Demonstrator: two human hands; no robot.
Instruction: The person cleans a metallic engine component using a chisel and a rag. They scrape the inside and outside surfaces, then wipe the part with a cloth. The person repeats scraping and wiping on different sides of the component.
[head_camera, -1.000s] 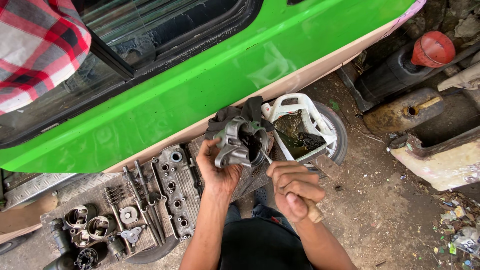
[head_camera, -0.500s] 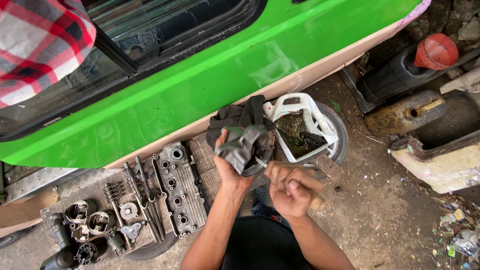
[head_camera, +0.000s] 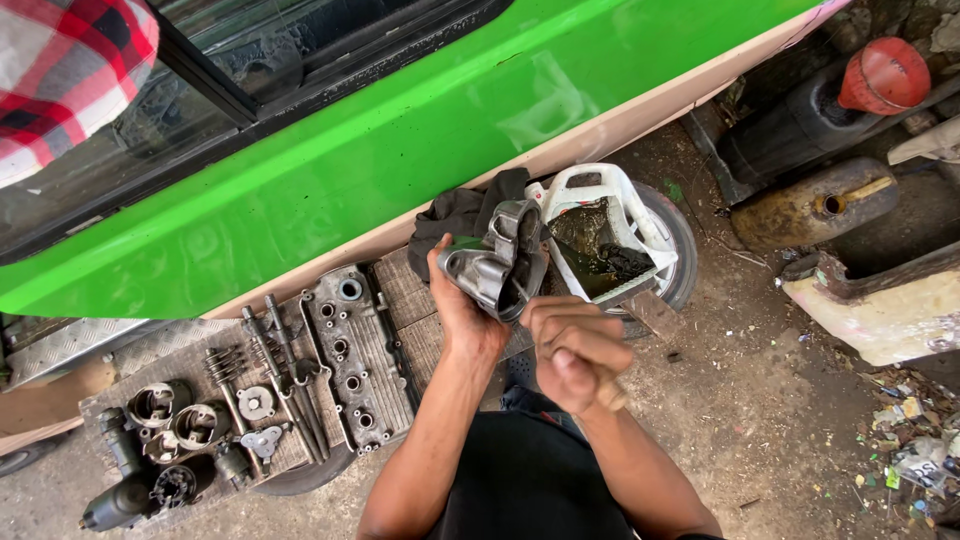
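My left hand grips a grey cast-metal engine housing, held up tilted over a cut-open white plastic can that holds dark oily liquid. My right hand is closed in a fist around a tool handle with a pale wooden end showing below the fist; its working end is hidden, pointing toward the housing. A dark rag lies just behind the housing.
A green vehicle body fills the top. On a board at the left lie a cylinder head cover, shafts, springs and round metal parts. A black container with a red funnel and a rusty tank stand at the right.
My left hand has turned the housing and lifted it a little toward the white can. My right fist has moved closer to the housing.
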